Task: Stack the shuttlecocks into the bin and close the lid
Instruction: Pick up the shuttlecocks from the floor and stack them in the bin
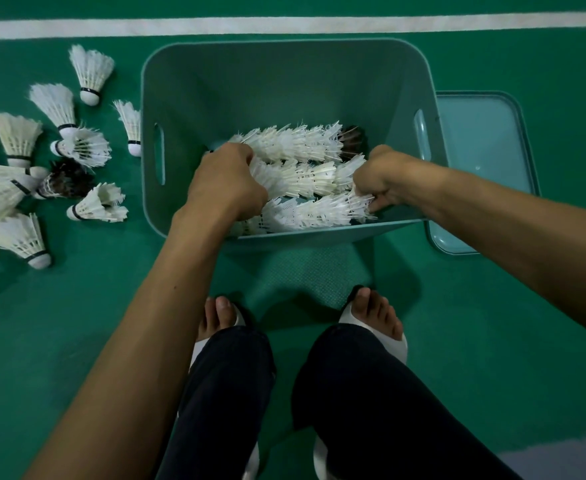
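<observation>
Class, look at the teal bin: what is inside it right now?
Three rows of stacked white shuttlecocks lie inside the bin, one dark-feathered shuttlecock ending the far row. The left hand and right hand grip them, hiding the row ends.

Between left hand [225, 183] and right hand [381, 183] the shuttlecocks [305, 178] are white in a teal bin [277, 81], a dark-feathered shuttlecock [352, 140] sits beyond the right hand, the lid [485, 140] to its right is paler teal, and the floor [492, 323] is green with a white line [284, 26].
</observation>
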`<state>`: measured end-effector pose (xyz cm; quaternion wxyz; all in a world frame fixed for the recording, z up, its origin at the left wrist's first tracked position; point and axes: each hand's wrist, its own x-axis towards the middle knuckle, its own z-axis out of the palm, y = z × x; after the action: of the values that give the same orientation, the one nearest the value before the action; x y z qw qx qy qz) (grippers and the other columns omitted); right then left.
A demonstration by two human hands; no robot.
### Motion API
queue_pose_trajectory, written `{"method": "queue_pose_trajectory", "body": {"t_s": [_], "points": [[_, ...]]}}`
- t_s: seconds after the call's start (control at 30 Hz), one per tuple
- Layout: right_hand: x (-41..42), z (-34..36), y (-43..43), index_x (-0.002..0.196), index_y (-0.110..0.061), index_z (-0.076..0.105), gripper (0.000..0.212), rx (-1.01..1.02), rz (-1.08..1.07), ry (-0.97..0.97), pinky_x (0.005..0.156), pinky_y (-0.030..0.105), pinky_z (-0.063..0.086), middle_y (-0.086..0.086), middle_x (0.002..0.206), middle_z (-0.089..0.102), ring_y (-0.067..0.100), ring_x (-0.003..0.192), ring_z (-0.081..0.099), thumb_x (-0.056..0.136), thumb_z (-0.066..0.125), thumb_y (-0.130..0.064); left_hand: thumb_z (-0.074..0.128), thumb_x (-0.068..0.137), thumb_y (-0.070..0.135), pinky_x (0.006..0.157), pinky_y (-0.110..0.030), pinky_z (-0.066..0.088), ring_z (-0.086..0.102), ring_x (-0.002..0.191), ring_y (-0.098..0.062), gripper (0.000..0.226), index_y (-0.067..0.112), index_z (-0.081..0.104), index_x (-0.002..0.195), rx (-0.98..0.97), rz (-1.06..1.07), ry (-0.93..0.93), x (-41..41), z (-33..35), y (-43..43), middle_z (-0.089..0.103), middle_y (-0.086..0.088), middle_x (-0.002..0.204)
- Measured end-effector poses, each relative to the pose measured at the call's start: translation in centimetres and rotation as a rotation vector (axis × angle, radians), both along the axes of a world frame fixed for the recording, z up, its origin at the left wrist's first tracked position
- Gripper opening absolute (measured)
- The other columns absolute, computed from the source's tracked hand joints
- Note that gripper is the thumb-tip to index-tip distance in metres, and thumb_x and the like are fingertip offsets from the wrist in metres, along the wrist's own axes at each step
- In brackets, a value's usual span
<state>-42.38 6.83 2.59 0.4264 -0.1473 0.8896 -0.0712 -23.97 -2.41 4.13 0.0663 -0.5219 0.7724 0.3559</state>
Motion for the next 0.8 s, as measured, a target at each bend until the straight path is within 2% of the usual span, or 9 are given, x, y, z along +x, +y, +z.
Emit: {"method": "queue_pose_trajectory", "body": {"t_s": [0.17,0.23,0.33,0.43,0.53,0.6,0.67,0.73,0.8], "points": [[0.4,-0.2,0.3,0.136,0.006,0.052,0.039,0.043,0.058,-0.036,0.088,0.048,0.061,0.026,0.139,0.053,0.038,0.09,0.07,0.097,0.055,0.008,0.073,0.079,-0.006,0.08,-0.034,0.05,0.066,0.098,-0.035,0.037,0.021,0.052,0.095,-0.009,-0.025,0.01,-0.3,0.4,0.2,0.07,-0.017,0.111],[0.7,0.0,0.4,0.124,0.008,0.057,0.029,0.081,0.146,-0.008,0.081,0.048,0.063,0.03,0.124,0.062,0.041,0.09,0.073,0.095,0.06,0.008,0.073,0.078,-0.006,0.08,-0.033,0.05,0.067,0.099,-0.035,0.04,0.023,0.053,0.095,-0.011,-0.033,0.015,-0.5,0.5,0.3,0.071,-0.018,0.113],[1.2,0.9,0.5,0.09,0.002,0.058,0.004,0.089,0.39,0.239,0.069,0.042,0.064,0.02,0.093,0.066,0.036,0.073,0.072,0.09,0.061,0.005,0.074,0.078,-0.006,0.087,-0.036,0.054,0.068,0.104,-0.037,0.041,0.025,0.053,0.095,-0.014,-0.034,-0.002,-0.4,0.7,0.3,0.068,-0.013,0.106],[1.3,1.5,0.3,0.091,-0.007,0.049,0.013,0.029,0.597,0.467,0.073,0.037,0.05,0.014,0.091,0.055,0.034,0.083,0.056,0.088,0.061,-0.003,0.074,0.074,-0.005,0.092,-0.043,0.059,0.068,0.103,-0.038,0.033,0.012,0.066,0.101,-0.052,-0.013,-0.008,-0.1,0.8,0.0,0.072,-0.012,0.107],[0.5,1.5,-0.1,0.083,-0.007,0.056,0.014,-0.155,0.482,0.538,0.078,0.037,0.056,0.014,0.08,0.062,0.034,0.078,0.062,0.089,0.061,-0.019,0.07,0.074,-0.004,0.092,-0.046,0.059,0.066,0.101,-0.035,0.049,0.012,0.065,0.12,-0.088,0.022,-0.016,0.0,0.8,-0.2,0.07,-0.012,0.111],[0.8,1.9,-0.6,0.08,-0.003,0.067,0.033,-0.369,0.274,0.348,0.075,0.036,0.06,0.012,0.073,0.071,0.029,0.067,0.071,0.094,0.062,-0.033,0.065,0.075,-0.003,0.089,-0.045,0.059,0.065,0.1,-0.036,0.045,0.01,0.064,0.119,-0.115,0.031,-0.01,-0.1,0.8,-0.3,0.068,-0.013,0.11],[2.4,2.8,-1.3,0.086,-0.002,0.075,0.04,-0.536,0.076,-0.082,0.058,0.029,0.056,0.009,0.078,0.077,0.017,0.053,0.067,0.095,0.068,-0.041,0.062,0.076,-0.002,0.083,-0.042,0.057,0.066,0.097,-0.037,0.036,0.011,0.067,0.109,-0.136,0.024,0.009,-0.4,0.8,-0.1,0.069,-0.013,0.104],[4.0,3.1,-2.2,0.089,-0.001,0.074,0.033,-0.61,0.042,-0.374,0.051,0.025,0.051,0.004,0.076,0.075,0.016,0.054,0.062,0.09,0.077,-0.034,0.064,0.08,0.002,0.074,-0.038,0.052,0.067,0.093,-0.037,0.026,0.013,0.068,0.104,-0.167,0.017,0.025,-0.6,0.9,0.2,0.068,-0.012,0.096],[5.0,2.6,-3.1,0.083,-0.003,0.072,0.014,-0.646,0.079,-0.474,0.05,0.026,0.049,0.001,0.066,0.069,0.015,0.053,0.059,0.087,0.079,-0.014,0.066,0.086,0.009,0.071,-0.037,0.048,0.066,0.093,-0.038,0.022,0.015,0.071,0.106,-0.188,0.044,0.059,-0.6,1.0,0.3,0.067,-0.011,0.094]]}}
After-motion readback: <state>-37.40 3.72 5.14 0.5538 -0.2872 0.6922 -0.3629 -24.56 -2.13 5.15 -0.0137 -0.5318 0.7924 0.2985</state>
